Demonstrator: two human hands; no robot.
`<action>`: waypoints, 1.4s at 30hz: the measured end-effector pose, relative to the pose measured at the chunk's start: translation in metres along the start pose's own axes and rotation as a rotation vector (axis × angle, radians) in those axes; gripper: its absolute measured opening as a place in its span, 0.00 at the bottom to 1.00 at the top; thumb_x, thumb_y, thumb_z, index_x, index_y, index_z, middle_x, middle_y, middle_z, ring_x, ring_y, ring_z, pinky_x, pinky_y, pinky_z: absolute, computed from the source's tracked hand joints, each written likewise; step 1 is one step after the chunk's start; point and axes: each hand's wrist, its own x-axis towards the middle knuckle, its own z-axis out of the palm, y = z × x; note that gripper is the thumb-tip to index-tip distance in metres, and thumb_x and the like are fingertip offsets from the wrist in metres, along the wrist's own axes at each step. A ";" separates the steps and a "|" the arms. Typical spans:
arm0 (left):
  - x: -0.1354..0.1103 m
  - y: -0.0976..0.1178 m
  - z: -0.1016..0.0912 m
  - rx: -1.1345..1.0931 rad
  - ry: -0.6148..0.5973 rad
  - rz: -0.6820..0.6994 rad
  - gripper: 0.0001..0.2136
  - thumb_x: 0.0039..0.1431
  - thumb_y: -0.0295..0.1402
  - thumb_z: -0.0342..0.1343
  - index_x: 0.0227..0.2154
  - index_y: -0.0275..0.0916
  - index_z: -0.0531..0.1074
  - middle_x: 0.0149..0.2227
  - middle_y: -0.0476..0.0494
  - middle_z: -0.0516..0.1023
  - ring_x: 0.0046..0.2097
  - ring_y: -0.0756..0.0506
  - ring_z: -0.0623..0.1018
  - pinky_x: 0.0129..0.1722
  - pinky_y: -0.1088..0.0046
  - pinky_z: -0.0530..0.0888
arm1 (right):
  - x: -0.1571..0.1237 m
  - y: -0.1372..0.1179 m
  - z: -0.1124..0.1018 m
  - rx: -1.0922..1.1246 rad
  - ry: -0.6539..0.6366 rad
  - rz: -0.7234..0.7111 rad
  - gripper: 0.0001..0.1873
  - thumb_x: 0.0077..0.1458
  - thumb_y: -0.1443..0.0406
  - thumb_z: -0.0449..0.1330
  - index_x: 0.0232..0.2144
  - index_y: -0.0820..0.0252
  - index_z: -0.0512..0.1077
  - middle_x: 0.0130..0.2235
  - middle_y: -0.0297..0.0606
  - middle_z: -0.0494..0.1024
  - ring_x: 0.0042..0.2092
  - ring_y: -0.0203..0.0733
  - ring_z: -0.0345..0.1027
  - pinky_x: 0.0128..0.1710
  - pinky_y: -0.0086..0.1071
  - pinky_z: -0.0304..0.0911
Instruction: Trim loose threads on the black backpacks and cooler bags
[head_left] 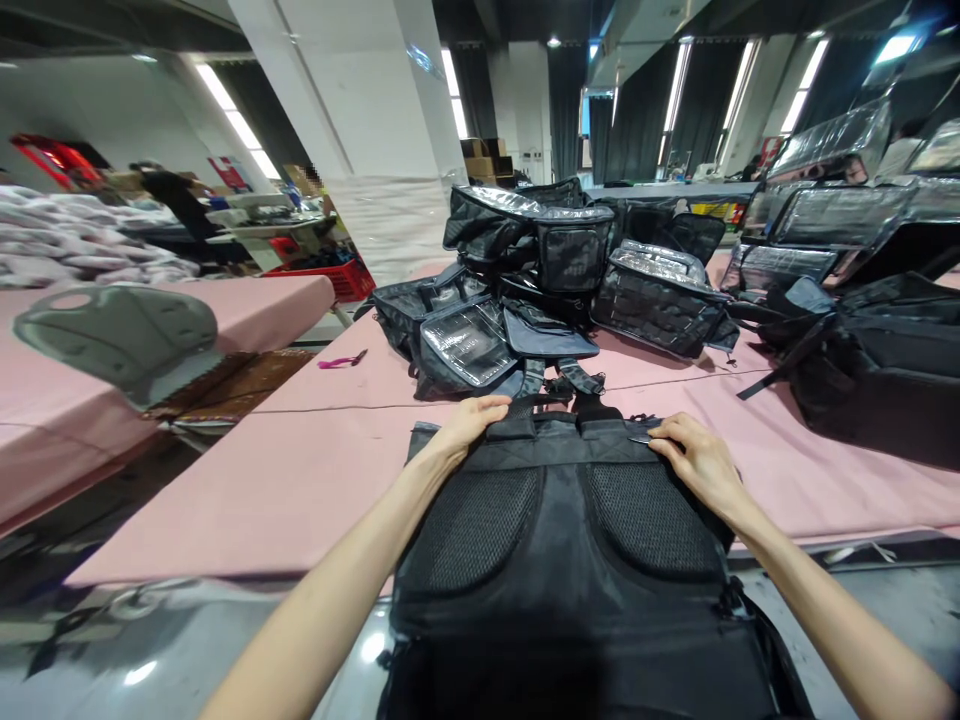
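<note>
Backpack (559, 560), black with two mesh pads facing up, lies on the pink table (300, 470) with its long axis running straight away from the viewer, its top end pointing toward the heap of bags (540, 290) farther back and its lower end hanging past the table's near edge. Left of the backpack the pink surface is bare out to the table's left edge; beyond that edge stands a grey chair (120, 335). The left hand (472, 420) rests curled over the backpack's top left corner, fingers folded down on the fabric. The right hand (697, 465) lies flat on the top right corner, fingertips pinching a small metal piece. Right of the backpack, more black bags (877, 360) crowd the table.
</note>
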 end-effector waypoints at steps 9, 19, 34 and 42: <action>0.004 -0.009 -0.007 -0.024 -0.007 -0.009 0.26 0.29 0.38 0.67 0.37 0.32 0.75 0.31 0.44 0.78 0.31 0.48 0.74 0.37 0.71 0.68 | -0.006 0.005 -0.003 -0.040 0.013 -0.009 0.09 0.55 0.59 0.55 0.35 0.56 0.73 0.38 0.37 0.73 0.40 0.42 0.67 0.39 0.35 0.62; 0.004 -0.014 -0.011 -0.043 0.005 -0.009 0.26 0.28 0.38 0.67 0.36 0.31 0.74 0.31 0.43 0.78 0.31 0.48 0.74 0.37 0.71 0.68 | 0.002 0.005 0.000 -0.014 -0.065 -0.031 0.09 0.56 0.59 0.54 0.35 0.55 0.72 0.38 0.38 0.73 0.40 0.43 0.67 0.41 0.37 0.62; 0.001 -0.014 -0.011 -0.071 0.021 0.009 0.22 0.28 0.36 0.67 0.32 0.31 0.76 0.31 0.43 0.79 0.33 0.47 0.74 0.41 0.70 0.67 | 0.009 0.003 0.004 0.017 -0.069 0.027 0.09 0.55 0.59 0.54 0.33 0.55 0.72 0.37 0.37 0.73 0.39 0.43 0.68 0.41 0.38 0.62; 0.006 -0.020 -0.014 -0.107 0.014 0.001 0.23 0.27 0.37 0.68 0.32 0.32 0.77 0.32 0.42 0.79 0.34 0.46 0.75 0.43 0.69 0.68 | 0.010 0.004 0.006 0.020 -0.089 -0.051 0.09 0.55 0.58 0.54 0.34 0.56 0.71 0.37 0.38 0.72 0.40 0.44 0.67 0.41 0.38 0.61</action>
